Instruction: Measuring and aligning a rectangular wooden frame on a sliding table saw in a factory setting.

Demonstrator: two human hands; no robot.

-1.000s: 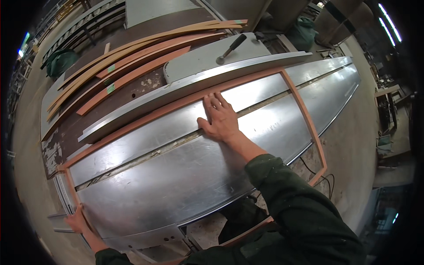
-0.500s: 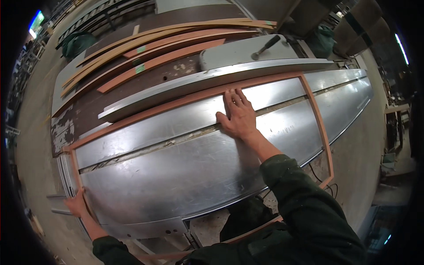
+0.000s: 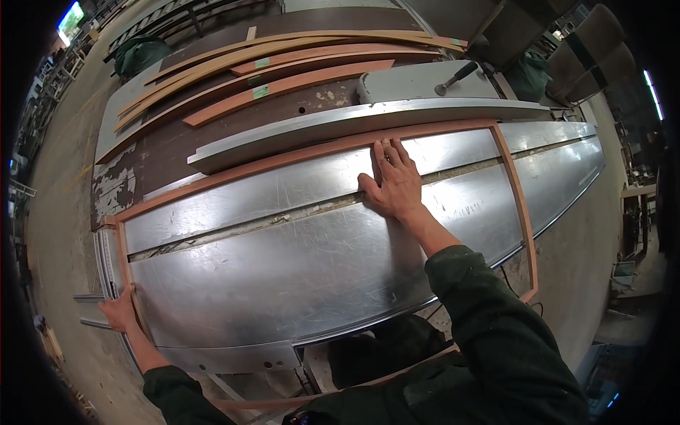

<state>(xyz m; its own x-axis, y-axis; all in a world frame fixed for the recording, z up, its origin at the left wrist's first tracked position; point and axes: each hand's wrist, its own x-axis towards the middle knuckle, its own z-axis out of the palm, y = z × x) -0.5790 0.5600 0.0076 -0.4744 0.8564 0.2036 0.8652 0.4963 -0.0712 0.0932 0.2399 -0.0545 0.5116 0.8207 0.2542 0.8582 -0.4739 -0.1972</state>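
A large rectangular frame of thin reddish-brown wood (image 3: 283,157) lies over a shiny metal saw table (image 3: 283,276) with a long slot across it. Its far side runs along a metal fence, and its near side passes in front of my body. My left hand (image 3: 119,309) grips the frame's left side, thumb on the inner edge. Flat on the metal, my right hand (image 3: 398,178) has its fingers stretched out, their tips at the inner edge of the far side.
Behind the frame stands a long metal fence (image 3: 368,110). Farther back lie several wooden strips (image 3: 283,85), some with green tape, on a dark brown board. A dark-handled brush-like tool (image 3: 455,78) rests on a grey cover. Green bags (image 3: 138,57) are at the back.
The whole view has shifted slightly. Both hands keep about the same places on the frame and the metal surface.
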